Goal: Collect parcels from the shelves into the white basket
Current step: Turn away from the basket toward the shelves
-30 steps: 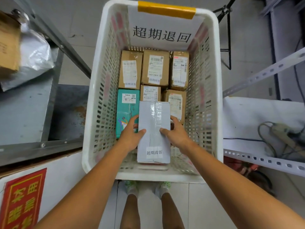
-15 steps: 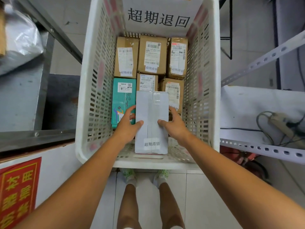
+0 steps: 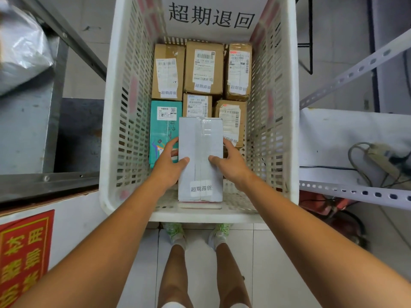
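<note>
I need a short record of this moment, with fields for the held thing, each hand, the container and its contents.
held thing: white box, inside the basket at its near end
left hand: grips the box's left side
right hand: grips the box's right side
container: white basket
contents: five brown boxes, one teal box

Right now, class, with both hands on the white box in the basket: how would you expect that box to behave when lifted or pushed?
The white box looks stiff: its edges are straight where the left hand and right hand grip its sides. Its glossy clear tape may be slippery under thumbs. Flat-faced, it should slide, not roll.
</note>
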Action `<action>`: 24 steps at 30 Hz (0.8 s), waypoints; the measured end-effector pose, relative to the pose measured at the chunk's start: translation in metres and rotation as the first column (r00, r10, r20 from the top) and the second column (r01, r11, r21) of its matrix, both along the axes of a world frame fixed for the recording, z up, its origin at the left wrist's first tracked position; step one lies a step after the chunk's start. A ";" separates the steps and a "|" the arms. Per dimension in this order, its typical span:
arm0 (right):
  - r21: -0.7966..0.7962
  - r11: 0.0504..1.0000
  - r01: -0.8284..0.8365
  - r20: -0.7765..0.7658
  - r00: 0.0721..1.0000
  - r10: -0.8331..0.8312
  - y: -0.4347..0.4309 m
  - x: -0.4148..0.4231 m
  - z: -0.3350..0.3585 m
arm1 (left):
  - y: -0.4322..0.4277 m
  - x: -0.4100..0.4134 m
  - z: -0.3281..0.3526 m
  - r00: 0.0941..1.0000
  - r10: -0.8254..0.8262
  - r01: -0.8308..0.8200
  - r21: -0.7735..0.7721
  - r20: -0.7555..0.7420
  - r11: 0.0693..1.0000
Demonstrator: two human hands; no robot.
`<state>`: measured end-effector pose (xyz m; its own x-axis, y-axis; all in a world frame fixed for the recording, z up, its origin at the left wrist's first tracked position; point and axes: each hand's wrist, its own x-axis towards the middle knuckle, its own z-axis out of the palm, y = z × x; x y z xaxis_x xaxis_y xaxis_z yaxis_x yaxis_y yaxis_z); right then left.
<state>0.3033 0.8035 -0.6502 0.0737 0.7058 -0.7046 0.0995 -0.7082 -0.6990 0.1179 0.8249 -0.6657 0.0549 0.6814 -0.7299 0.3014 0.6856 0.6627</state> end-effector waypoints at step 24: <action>-0.024 0.996 -0.085 0.060 0.994 0.087 0.008 0.006 0.015 | 0.008 -0.008 0.020 0.998 -0.026 0.029 -0.054 0.053 0.998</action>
<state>0.3096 0.8111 -0.6356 0.0563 0.6959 -0.7159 0.2025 -0.7101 -0.6743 0.1095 0.8327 -0.6453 0.1119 0.6383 -0.7616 0.2865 0.7132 0.6398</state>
